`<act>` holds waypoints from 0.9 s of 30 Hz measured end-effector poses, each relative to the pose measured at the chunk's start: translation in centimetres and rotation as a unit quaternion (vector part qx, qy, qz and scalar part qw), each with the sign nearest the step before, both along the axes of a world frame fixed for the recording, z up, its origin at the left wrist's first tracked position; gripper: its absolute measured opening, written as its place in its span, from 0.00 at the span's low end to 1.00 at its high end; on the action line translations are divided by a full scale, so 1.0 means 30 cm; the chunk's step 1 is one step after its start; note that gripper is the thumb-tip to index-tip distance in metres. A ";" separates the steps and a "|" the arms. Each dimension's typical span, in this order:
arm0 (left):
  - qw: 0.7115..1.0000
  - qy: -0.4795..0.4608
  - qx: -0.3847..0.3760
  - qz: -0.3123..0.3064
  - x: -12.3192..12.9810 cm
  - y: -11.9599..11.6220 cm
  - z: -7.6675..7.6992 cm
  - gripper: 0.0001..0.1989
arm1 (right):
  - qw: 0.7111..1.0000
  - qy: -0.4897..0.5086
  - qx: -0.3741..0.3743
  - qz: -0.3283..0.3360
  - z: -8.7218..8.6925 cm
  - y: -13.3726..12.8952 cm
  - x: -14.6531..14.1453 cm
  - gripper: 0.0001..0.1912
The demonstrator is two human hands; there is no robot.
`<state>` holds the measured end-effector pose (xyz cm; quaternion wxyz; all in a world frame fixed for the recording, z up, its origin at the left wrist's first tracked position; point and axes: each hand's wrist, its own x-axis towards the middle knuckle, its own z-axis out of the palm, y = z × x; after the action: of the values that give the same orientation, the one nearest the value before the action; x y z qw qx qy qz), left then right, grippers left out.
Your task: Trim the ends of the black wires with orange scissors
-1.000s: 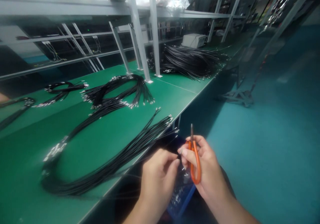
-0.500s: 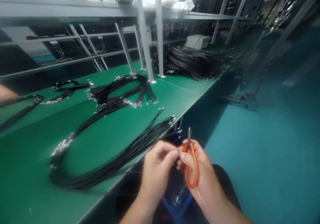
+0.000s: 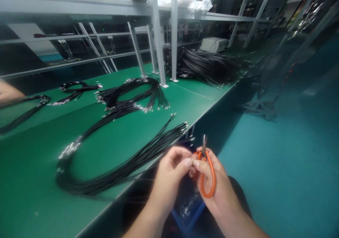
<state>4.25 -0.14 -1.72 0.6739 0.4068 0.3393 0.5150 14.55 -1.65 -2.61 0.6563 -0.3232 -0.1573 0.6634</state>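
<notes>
Just past the bench edge my two hands meet at the fingertips. My left hand [image 3: 169, 174] is closed in a pinch of thumb and forefinger, and a tiny pale bit [image 3: 193, 161] shows where its tips touch my right thumb. What it grips is mostly hidden. In my right hand [image 3: 218, 178] is a pair of scissors [image 3: 212, 181] with orange loop handles, its short blades pointing up and away from me. Left of my hands, a bundle of thin black cables [image 3: 111, 179] with silvery tips curves across the green bench, its loose ends close to my left knuckles.
More cable bundles [image 3: 132, 86] lie farther back on the green bench [image 3: 34, 181]. A large black cable pile [image 3: 209, 64] sits behind the shelf posts [image 3: 159, 43], near a pale box [image 3: 214, 44]. Below my hands is a blue bin [image 3: 194, 218]. Another person's arm [image 3: 9, 92] shows at far left.
The whole view has shifted slightly, so bench and hands appear a little farther right. My fingertips stay together, and the pale bit between them now shows more plainly.
</notes>
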 end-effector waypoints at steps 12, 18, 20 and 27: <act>0.999 -0.034 0.002 0.023 0.010 0.003 -0.006 0.05 | 1.000 0.026 0.001 0.004 -0.001 0.008 0.006 0.12; 0.999 -0.017 -0.010 0.042 0.001 0.008 0.001 0.04 | 0.999 0.038 -0.009 0.017 0.010 0.010 0.004 0.11; 0.999 0.003 0.014 0.040 0.007 0.006 0.000 0.05 | 0.999 0.044 -0.006 0.014 0.011 0.008 -0.001 0.12; 0.989 0.113 0.067 0.072 -0.012 0.003 -0.021 0.06 | 0.998 0.052 -0.009 0.015 0.009 0.010 0.005 0.11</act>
<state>3.90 -0.04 -2.34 0.5639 0.4808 0.4063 0.5345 14.69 -1.34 -2.33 0.6506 -0.2921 -0.1215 0.6904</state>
